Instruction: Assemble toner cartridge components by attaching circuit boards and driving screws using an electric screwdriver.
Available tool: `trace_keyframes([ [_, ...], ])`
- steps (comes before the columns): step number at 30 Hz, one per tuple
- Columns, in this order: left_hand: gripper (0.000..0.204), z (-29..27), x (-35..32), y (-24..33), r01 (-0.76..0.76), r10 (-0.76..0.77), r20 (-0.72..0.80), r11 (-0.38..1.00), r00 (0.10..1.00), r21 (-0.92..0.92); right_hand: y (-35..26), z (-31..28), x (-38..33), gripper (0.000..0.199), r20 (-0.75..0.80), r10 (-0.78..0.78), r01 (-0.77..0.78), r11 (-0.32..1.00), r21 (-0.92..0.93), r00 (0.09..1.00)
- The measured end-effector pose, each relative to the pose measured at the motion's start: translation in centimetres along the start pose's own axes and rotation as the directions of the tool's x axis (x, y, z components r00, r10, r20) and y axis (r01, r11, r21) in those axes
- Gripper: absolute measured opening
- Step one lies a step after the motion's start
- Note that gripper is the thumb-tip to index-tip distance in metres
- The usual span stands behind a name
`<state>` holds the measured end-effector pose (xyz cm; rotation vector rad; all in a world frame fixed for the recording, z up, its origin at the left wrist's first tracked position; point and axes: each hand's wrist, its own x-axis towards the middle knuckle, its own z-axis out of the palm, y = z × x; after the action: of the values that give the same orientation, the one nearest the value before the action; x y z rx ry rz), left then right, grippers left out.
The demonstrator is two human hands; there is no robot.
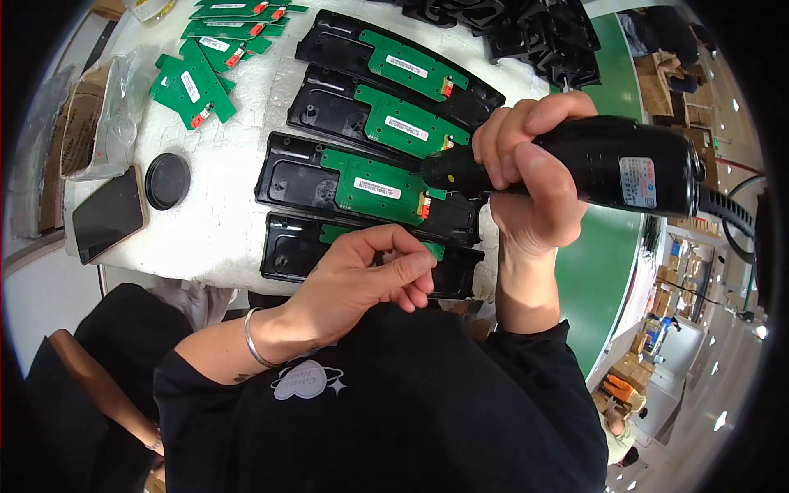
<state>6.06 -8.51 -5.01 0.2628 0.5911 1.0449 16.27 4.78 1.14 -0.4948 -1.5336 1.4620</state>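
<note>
My right hand (538,164) is wrapped round a black corded electric screwdriver (604,148). Its nose points left, at the right part of a green circuit board (341,193) lying in a black plastic housing (283,168). Whether the bit touches a screw is hidden. My left hand (362,275) hovers over the nearest housing (283,242), fingers curled and thumb against them; anything inside is too small to make out. Beyond lie two more housings, each with a green board (399,127) bearing a white label and a red-orange connector.
Loose green boards (191,86) are piled at the far left. Near them are a round black lid (168,181), a phone (107,214) and a plastic-lined carton (82,123). More black parts (526,33) are heaped at the back right. Another person's arm (103,386) shows at lower left.
</note>
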Motion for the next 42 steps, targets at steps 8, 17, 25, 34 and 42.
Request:
trace_keyframes([
  [8,0.015,0.4,0.0,0.3,-0.034,0.012,-0.162,0.991,0.987,-0.133,0.4,0.2,0.4,0.016,0.075,0.015,-0.007,0.994,-0.107,0.997],
  [17,0.017,0.1,0.6,-0.1,-0.123,0.079,-0.14,0.929,0.987,-0.349,-6.4,-2.2,-0.1,0.03,0.484,-0.354,0.185,0.913,0.363,0.8],
  [25,0.017,0.4,0.8,-1.2,-0.136,0.107,-0.096,0.912,0.99,-0.387,-7.3,-0.2,-3.2,0.026,0.25,-0.361,0.265,0.899,0.348,0.898],
  [34,0.041,1.3,-0.2,-1.8,0.133,-0.138,0.019,0.906,0.99,-0.402,-3.9,-1.3,-4.2,0.026,0.165,-0.174,0.151,0.978,0.143,0.971],
  [42,0.032,0.4,-0.8,-1.7,0.109,-0.109,0.007,0.981,0.994,-0.162,-2.1,-1.7,-4.3,0.027,0.112,0.037,-0.053,0.988,0.144,0.993],
])
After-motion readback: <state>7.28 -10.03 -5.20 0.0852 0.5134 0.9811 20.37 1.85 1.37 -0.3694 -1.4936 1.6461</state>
